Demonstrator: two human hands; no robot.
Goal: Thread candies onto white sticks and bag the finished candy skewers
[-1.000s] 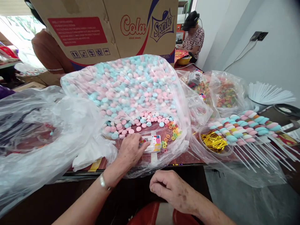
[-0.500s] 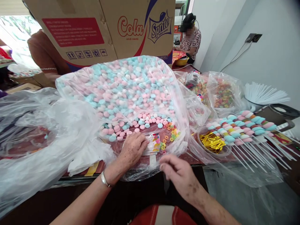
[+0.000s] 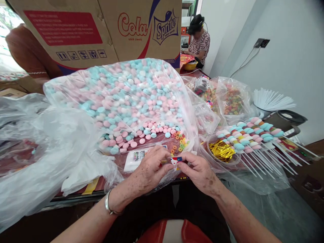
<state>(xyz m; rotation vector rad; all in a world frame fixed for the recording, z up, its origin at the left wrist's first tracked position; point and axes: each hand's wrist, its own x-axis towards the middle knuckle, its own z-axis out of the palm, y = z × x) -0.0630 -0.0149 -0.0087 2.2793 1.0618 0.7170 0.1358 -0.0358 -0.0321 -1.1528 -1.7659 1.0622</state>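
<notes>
Between both hands, just above the table's front edge, is a small printed plastic packet (image 3: pixel 175 162). My left hand (image 3: pixel 154 166) pinches its left side, and my right hand (image 3: pixel 197 169) pinches its right side between thumb and fingers. Partly under my left hand lies a stack of printed packets (image 3: pixel 134 159). Ring-shaped gummies (image 3: pixel 178 143) in several colours lie just beyond my fingers. Behind them, pink, blue and white marshmallows (image 3: pixel 141 87) fill a large clear bag that spills onto the table.
Right of my hands, a tub holds gold twist ties (image 3: pixel 221 151), with marshmallow skewers (image 3: pixel 250 135) beside it. White sticks (image 3: pixel 273 99) fan out behind. A cardboard box (image 3: pixel 108 30) stands at the back. Crumpled plastic (image 3: pixel 63 135) covers the left. A person (image 3: pixel 199 40) sits farther off.
My right hand has moved up to meet my left, and the two now hold a small packet between them. The packet stack shows left of my hand. The whole view has shifted slightly.
</notes>
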